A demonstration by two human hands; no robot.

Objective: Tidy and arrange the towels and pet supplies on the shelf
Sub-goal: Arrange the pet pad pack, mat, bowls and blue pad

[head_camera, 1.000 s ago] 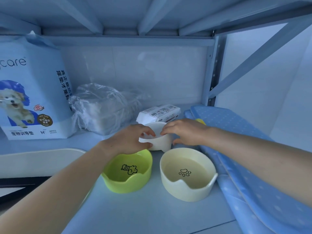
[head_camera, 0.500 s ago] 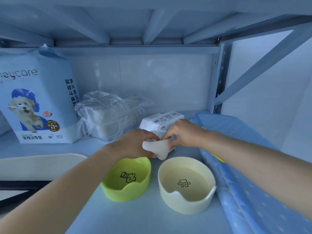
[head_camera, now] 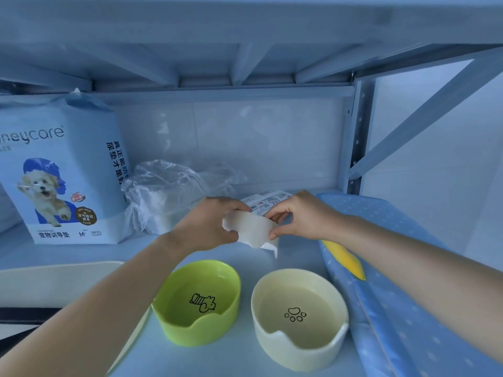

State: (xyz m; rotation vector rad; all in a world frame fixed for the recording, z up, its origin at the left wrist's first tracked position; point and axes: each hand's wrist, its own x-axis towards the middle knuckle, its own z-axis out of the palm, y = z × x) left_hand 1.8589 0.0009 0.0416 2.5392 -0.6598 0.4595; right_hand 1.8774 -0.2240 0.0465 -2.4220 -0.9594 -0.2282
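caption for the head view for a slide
Left hand and right hand hold a tilted white bowl behind the green bowl and cream bowl on a shelf.

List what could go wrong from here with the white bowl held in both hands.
1. The left hand and the right hand grip the white bowl by its edges, tilted and off the shelf. If it slips, it would likely land on the green bowl or the cream bowl just in front.
2. The labelled packet sits close behind, so setting the bowl down there may shove it.
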